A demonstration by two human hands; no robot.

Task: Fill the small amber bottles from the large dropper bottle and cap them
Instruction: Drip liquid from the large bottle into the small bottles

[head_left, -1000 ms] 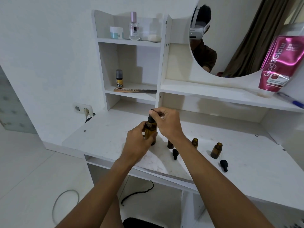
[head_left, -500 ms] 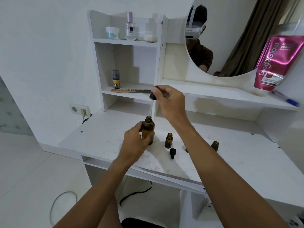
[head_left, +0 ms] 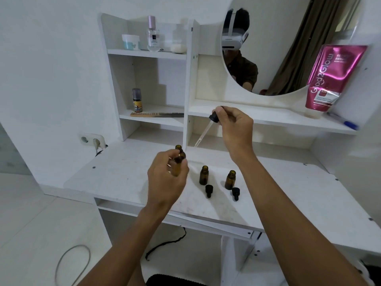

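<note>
Your right hand [head_left: 235, 124] is pinching the black rubber top of the dropper [head_left: 214, 117], with its thin glass tube [head_left: 203, 135] slanting down and left, touching nothing. That tube is likely light and brittle, so you are doing well holding it by the collar. Your left hand [head_left: 167, 180] is curling round the large bottle [head_left: 179, 161], which is tilting with its mouth open. The glass is probably slick, so be gripping the body, not the neck. The first small bottle [head_left: 203, 175] and the second small bottle [head_left: 229, 179] are standing uncapped on the surface [head_left: 123, 178], just right of that hand. The first cap [head_left: 208, 190] and second cap [head_left: 235, 193] are lying in front of them.
</note>
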